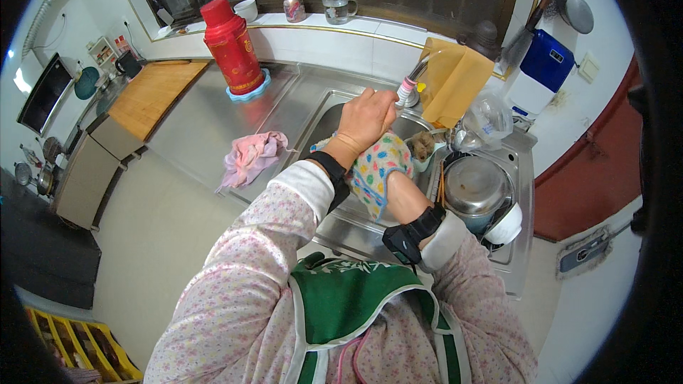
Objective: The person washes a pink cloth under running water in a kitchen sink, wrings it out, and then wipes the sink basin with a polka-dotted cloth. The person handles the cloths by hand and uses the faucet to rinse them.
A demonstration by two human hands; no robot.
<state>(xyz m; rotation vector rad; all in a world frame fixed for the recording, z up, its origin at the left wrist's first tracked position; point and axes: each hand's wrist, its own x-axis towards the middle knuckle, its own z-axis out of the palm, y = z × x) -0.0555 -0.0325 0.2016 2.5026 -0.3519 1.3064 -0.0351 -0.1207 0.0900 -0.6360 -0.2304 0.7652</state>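
My left hand (368,118) is above the sink basin (333,117) with its fingers curled, right beside the pink-and-white faucet nozzle (406,90). Whether it grips the nozzle is hidden by the hand itself. A towelling cloth (381,165) with coloured spots and a blue edge hangs over the basin below. My right forearm runs into this cloth, which bunches around and covers my right hand. A crumpled pink cloth (256,154) lies on the steel counter left of the basin.
A red thermos (232,50) stands on a blue mat (249,87). To the right, a lidded pot (476,186) and a white bowl (505,225) fill the second basin. A brown scrubber (421,145) and a plastic bag (488,120) sit nearby. Behind, a glass mug (337,6) rests on the sill.
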